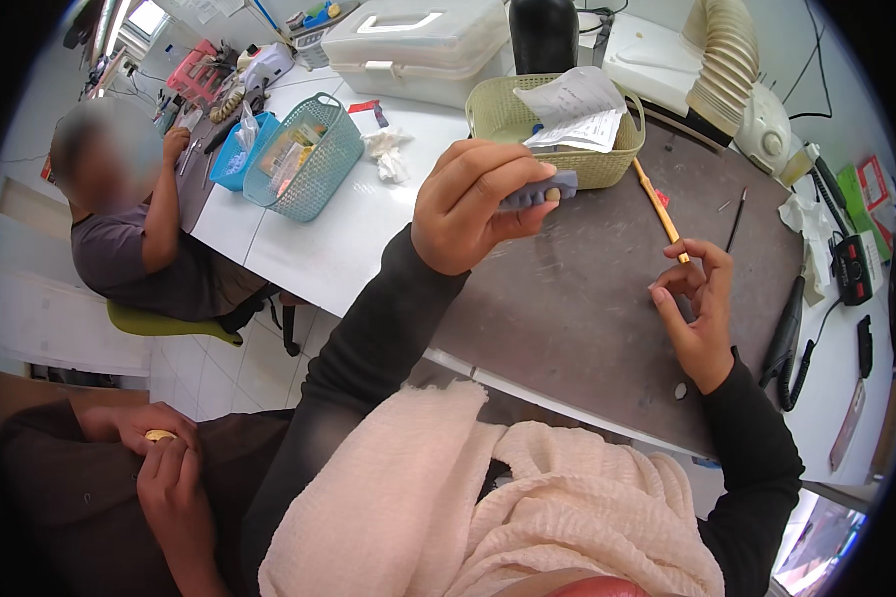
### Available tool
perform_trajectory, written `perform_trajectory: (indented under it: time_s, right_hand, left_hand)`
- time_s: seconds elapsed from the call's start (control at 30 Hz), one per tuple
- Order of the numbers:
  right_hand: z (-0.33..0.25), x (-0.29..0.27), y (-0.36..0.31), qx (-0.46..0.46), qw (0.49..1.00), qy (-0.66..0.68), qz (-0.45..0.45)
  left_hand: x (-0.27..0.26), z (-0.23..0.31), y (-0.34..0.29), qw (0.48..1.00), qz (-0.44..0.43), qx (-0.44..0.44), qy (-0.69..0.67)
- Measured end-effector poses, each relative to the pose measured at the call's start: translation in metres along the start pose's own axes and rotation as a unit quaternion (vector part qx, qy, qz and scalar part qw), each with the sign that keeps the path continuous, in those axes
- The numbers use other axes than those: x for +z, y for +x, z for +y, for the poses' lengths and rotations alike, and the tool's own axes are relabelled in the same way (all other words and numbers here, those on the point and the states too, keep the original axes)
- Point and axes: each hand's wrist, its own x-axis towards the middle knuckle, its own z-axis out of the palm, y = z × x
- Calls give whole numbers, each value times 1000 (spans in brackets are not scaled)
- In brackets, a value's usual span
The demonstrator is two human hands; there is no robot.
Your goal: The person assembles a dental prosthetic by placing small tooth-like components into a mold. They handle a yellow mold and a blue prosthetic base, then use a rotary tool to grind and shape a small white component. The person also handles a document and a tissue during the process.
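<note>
My left hand (478, 204) is raised over the bench and pinches a small blue-grey dental model piece (558, 183) between thumb and fingers. A tooth-coloured crown (553, 195) shows on its side, by my thumb tip. To the right, my right hand (702, 308) hovers low at the bench with its fingers loosely curled and apart. Its fingertips reach the near end of a yellow wooden-looking stick (657, 204), which slants back toward the green basket. Whether they touch the stick is hard to tell. A thin dark brush-like tool (737, 219) lies just beyond that hand.
The brown bench mat (538, 318) lies under both hands. Behind are a green basket (607, 171) with papers, a blue basket (314, 164), and a ribbed hose (722, 70). A dark handpiece (784, 333) with coiled cord lies right. A person sits left; another's hands (164, 448) hold something yellowish.
</note>
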Motion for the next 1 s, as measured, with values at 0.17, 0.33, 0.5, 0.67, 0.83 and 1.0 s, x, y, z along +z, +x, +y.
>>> perform_trajectory:
  time_s: [0.17, 0.33, 0.5, 0.67, 0.83, 1.0]
  right_hand:
    - [1, -1, 0, 14, 1000, 2, -7]
    - [0, -2, 1, 13, 1000, -7, -17]
    - [-2, -2, 2, 21, 1000, -8, -21]
    - [-4, -3, 2, 20, 999, -10, -24]
    - [-3, -3, 2, 20, 999, -15, -24]
    - [-4, -3, 2, 24, 999, -13, -25]
  left_hand:
    - [0, 0, 0, 1000, -6, 9, 1]
    - [-1, 1, -1, 1000, -8, 9, 5]
    - [0, 0, -3, 1000, -11, 3, -1]
    - [-1, 0, -2, 1000, -14, 1, 2]
    - [0, 2, -3, 1000, -19, -13, 16]
    - [1, 1, -3, 999, -14, -14, 26]
